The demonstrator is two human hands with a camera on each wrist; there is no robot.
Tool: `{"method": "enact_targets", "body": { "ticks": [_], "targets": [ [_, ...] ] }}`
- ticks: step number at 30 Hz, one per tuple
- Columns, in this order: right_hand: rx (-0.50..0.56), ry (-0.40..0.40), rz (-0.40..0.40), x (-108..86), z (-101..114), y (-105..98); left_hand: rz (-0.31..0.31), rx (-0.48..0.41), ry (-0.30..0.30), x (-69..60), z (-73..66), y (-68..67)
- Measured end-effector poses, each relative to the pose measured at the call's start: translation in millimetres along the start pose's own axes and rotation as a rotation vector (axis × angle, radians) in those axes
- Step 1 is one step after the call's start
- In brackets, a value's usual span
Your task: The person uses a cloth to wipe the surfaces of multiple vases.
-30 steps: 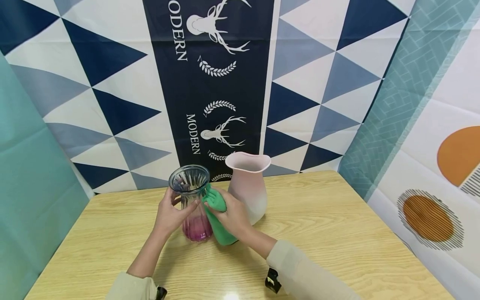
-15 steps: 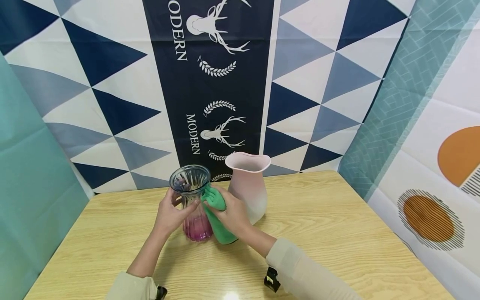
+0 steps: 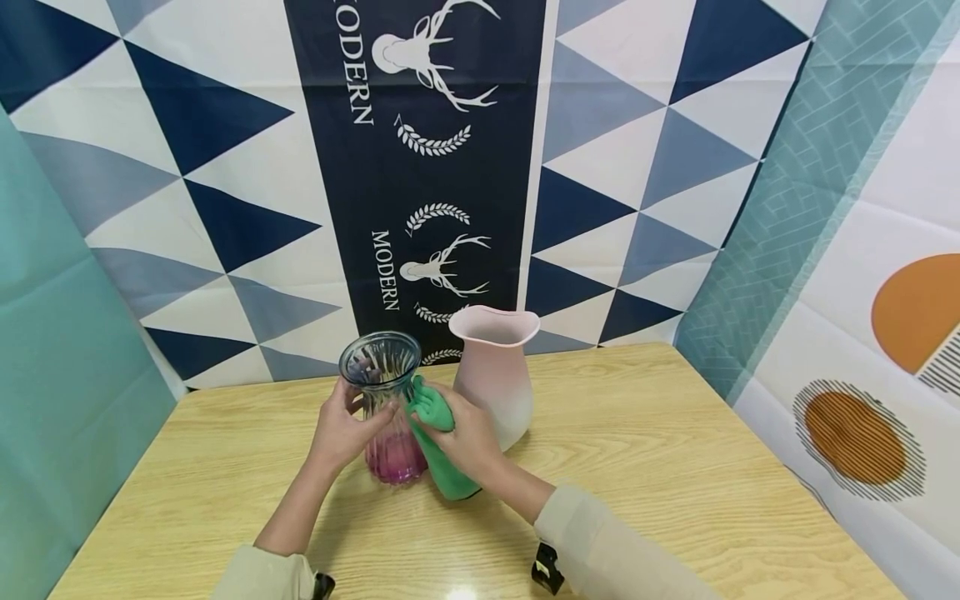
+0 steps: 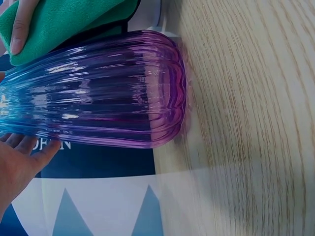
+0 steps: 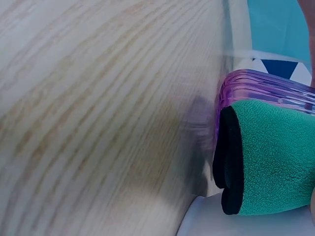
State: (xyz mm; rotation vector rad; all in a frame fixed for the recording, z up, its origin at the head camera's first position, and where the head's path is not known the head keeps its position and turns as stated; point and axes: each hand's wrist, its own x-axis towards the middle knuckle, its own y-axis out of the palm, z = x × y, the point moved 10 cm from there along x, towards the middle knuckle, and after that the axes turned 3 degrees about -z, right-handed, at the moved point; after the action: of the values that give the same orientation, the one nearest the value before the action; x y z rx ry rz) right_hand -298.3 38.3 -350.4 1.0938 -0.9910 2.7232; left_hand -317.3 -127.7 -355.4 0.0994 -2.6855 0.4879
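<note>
Toward the back of the wooden table (image 3: 637, 467), a ribbed glass vase (image 3: 397, 450) is standing upright, its color running from blue at the flared rim to pink-purple at the base. The left hand (image 3: 341, 427) is gripping its upper part, thumb on the near face and fingers around the side. Against the vase's opposite side, the right hand (image 3: 467, 429) is holding a bunched green cloth (image 3: 444, 471), whose black-edged lower end is hanging beside the glass. Just beyond the right hand, a pink-and-white vase (image 3: 495, 375) with a wavy rim is standing. Light sleeves (image 3: 630, 546) are covering part of both arms. Behind the table, a backdrop (image 3: 442, 179) is showing deer heads and blue triangles.
</note>
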Motion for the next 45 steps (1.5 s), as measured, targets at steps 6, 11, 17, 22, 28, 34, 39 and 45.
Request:
{"method": "enact_targets", "body": {
  "ticks": [6,11,17,22,28,34,39,45],
  "targets": [
    [-0.002,0.026,0.019,-4.8,-6,3,0.0,-0.012,-0.002,0.2,-0.5,0.2],
    [-0.036,0.035,0.027,-10.0,-9,6,-0.006,-0.02,0.001,0.4,-1.1,0.0],
    [-0.055,0.053,0.055,-15.0,-12,8,-0.003,-0.017,-0.009,-0.4,-1.3,0.9],
    [-0.069,0.072,0.078,-17.4,-14,8,0.0,-0.03,-0.012,-1.1,-3.6,1.2],
    [-0.107,0.082,0.118,-22.1,-16,11,-0.005,-0.024,-0.011,-1.5,-5.4,0.5],
    [-0.144,0.076,0.156,-25.4,-16,12,0.0,-0.015,-0.027,-0.3,-0.9,1.7],
    [-0.175,0.077,0.188,-27.3,-17,15,0.007,-0.019,-0.024,-0.5,-0.5,2.3],
    [-0.222,0.07,0.217,-28.4,-19,18,0.009,-0.034,-0.012,-1.7,-3.6,2.0]
  ]
}}
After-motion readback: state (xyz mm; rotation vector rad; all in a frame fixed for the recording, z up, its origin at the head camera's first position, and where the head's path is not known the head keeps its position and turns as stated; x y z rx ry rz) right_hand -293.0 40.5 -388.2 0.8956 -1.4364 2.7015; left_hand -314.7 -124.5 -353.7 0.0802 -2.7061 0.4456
